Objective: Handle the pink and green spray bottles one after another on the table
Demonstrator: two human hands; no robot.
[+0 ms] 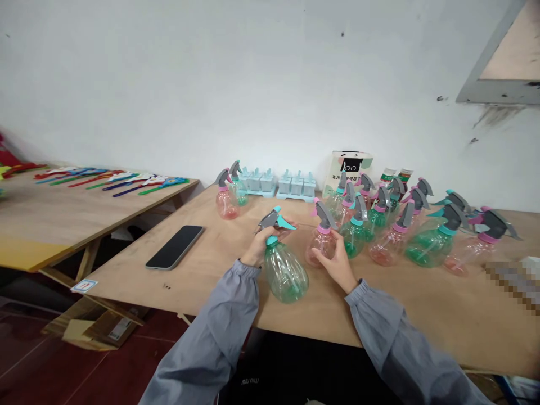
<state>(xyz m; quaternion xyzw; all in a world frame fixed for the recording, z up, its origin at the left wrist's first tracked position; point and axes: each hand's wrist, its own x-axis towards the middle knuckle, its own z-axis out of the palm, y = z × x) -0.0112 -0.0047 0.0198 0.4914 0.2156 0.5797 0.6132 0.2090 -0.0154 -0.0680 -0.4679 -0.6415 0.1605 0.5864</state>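
Note:
My left hand (pixel 258 243) is closed round the neck of a green spray bottle (pixel 284 270) with a grey and teal trigger head, tilted over the wooden table (pixel 211 264). My right hand (pixel 335 260) grips a pink spray bottle (pixel 321 239) with a grey head and pink collar, standing just right of the green one. Both arms wear grey sleeves.
Several more pink and green spray bottles (pixel 392 225) crowd the table's right half; two stand apart (pixel 228 194) at the back. Pale blue ice-pop moulds (pixel 278 183) and a printed box (pixel 348 169) line the wall. A black phone (pixel 174 247) lies left. Coloured tools (pixel 113 180) cover a second table.

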